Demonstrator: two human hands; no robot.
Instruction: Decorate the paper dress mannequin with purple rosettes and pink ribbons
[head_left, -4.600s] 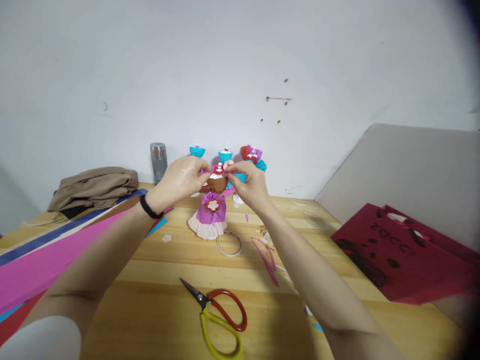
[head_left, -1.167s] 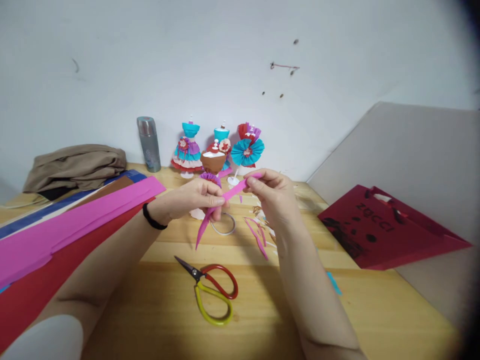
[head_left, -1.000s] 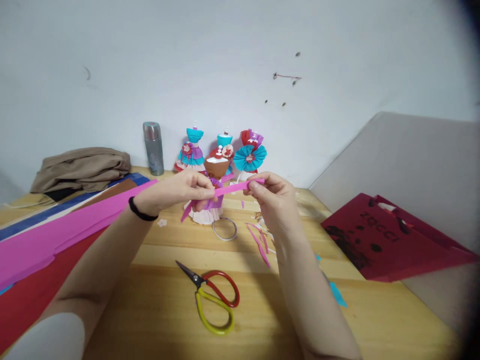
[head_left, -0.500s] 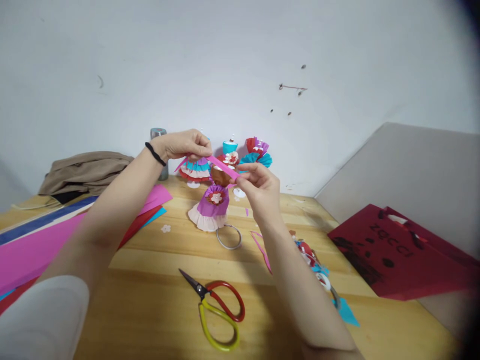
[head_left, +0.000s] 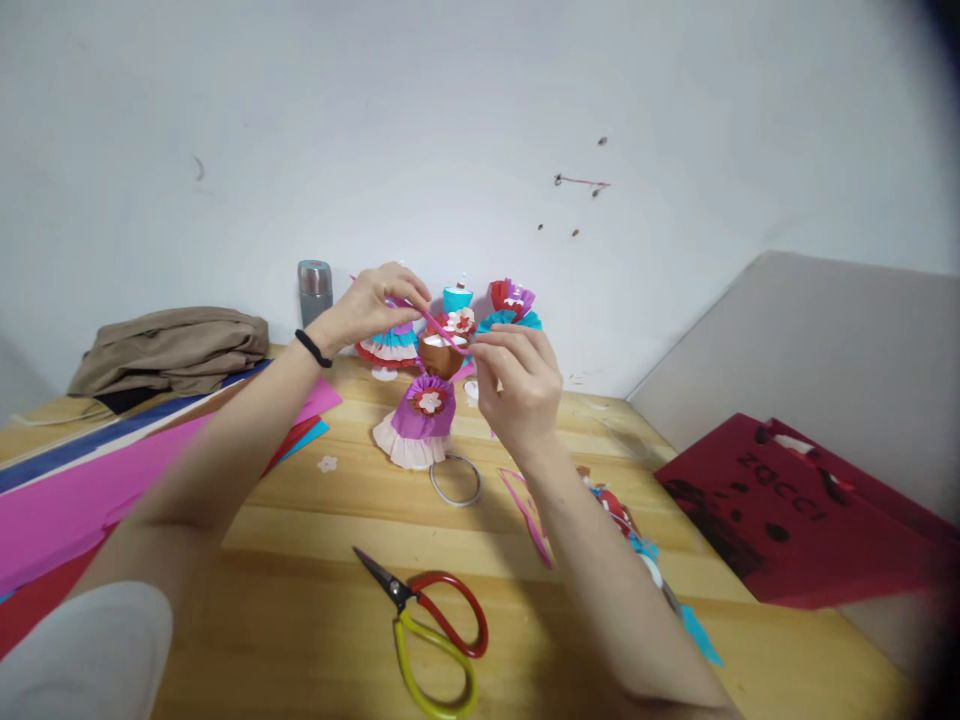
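A narrow pink paper strip (head_left: 444, 331) stretches between my hands, looking thin and partly twisted. My left hand (head_left: 382, 300) pinches its upper left part. At its lower right end, the fingertips of my right hand (head_left: 521, 380) are closed on it. Just below the strip stands a small paper dress (head_left: 424, 415) with a brown top, a purple skirt, a pale pink ruffle and a flower at the waist. Behind my hands are further miniature dresses: a layered one (head_left: 390, 345), one with a blue top (head_left: 457, 298) and a red, purple and blue one (head_left: 512, 305).
Scissors (head_left: 401, 595) with red and yellow handles lie in front. A grey ring (head_left: 455, 502) and a pink loop (head_left: 534, 525) lie nearby. Coloured paper sheets (head_left: 97, 490) and brown cloth (head_left: 172, 350) are at left, with a flask (head_left: 315, 290) behind. A red bag (head_left: 795, 510) stands at right.
The strip has gone from a flat band to a narrower, twisted one. My left hand has shifted slightly, and the fingers of my right hand have turned and curled more. The view has tilted a little.
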